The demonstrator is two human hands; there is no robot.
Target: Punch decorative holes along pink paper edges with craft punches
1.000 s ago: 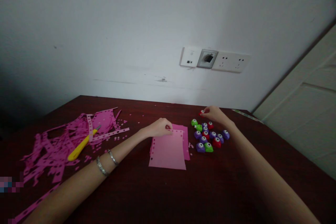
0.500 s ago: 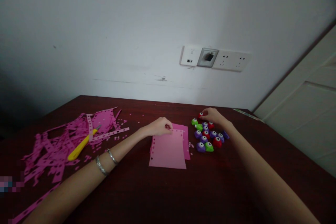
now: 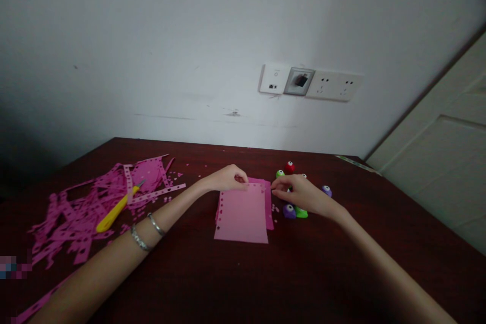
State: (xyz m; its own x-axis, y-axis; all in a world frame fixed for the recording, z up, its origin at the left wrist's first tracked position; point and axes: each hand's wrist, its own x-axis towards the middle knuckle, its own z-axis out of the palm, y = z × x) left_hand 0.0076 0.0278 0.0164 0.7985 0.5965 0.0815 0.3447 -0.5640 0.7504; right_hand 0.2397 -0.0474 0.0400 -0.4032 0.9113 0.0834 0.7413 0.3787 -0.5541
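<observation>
My left hand [image 3: 228, 178] is closed, thumb and finger pinching the top edge of a light pink sheet of paper [image 3: 243, 217]. Small punched shapes run along this sheet's left and top edges. Darker pink paper [image 3: 269, 207] lies beneath it and shows at the right. My right hand [image 3: 298, 193] is beside the stack's right edge, above the craft punches, its fingertips drawn together; what they hold, if anything, cannot be made out. Around it show a red craft punch [image 3: 289, 167], a purple one [image 3: 289, 211] and a green one [image 3: 301, 212]. Several others are hidden behind the hand.
Punched pink paper strips [image 3: 76, 212] are heaped at the left, with a yellow-handled craft knife [image 3: 116, 212] on them. Tiny paper cut-outs [image 3: 142, 207] are scattered nearby. Behind the dark red table [image 3: 239, 283] stands a wall with sockets [image 3: 334, 85].
My right hand has left the red punch at the back and moved left and nearer, towards the paper's right edge. The left hand keeps its pinch on the sheet.
</observation>
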